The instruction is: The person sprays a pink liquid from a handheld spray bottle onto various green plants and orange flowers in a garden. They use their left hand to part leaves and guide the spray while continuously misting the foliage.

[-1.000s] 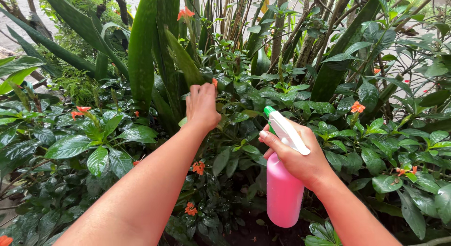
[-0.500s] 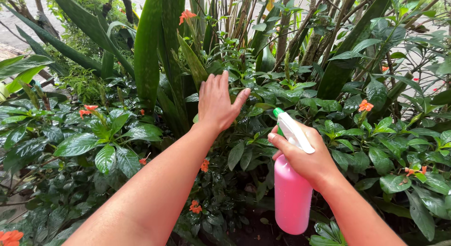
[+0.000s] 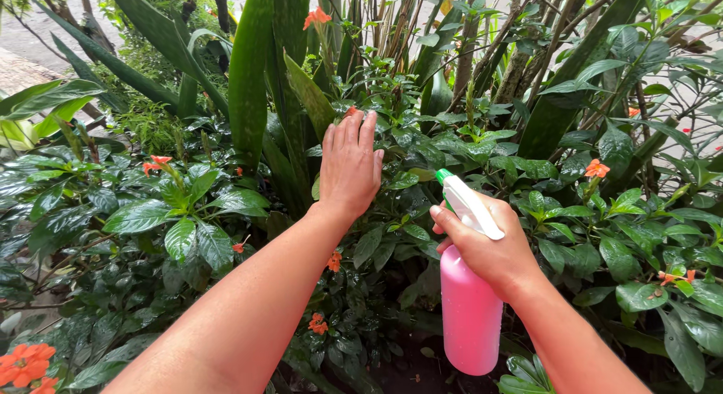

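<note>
My right hand (image 3: 486,247) grips a pink spray bottle (image 3: 471,311) by its white trigger head, whose green nozzle (image 3: 444,176) points away into the plants. My left hand (image 3: 349,167) is stretched forward with flat, nearly joined fingers, resting on glossy green leaves (image 3: 410,149) of a bush with small orange flowers (image 3: 334,261). It holds nothing. One orange bloom (image 3: 351,111) shows just past its fingertips.
Tall sword-shaped leaves (image 3: 248,78) rise behind the left hand. Thin woody stems (image 3: 512,55) stand at the back right. More leafy shrubs with orange flowers (image 3: 596,168) fill both sides. A paved strip (image 3: 22,66) lies at the far left.
My left hand went from fingers curled in the foliage to spread out, then closed its fingers flat on the leaves. The bottle stayed in my right hand; the view shifted slightly.
</note>
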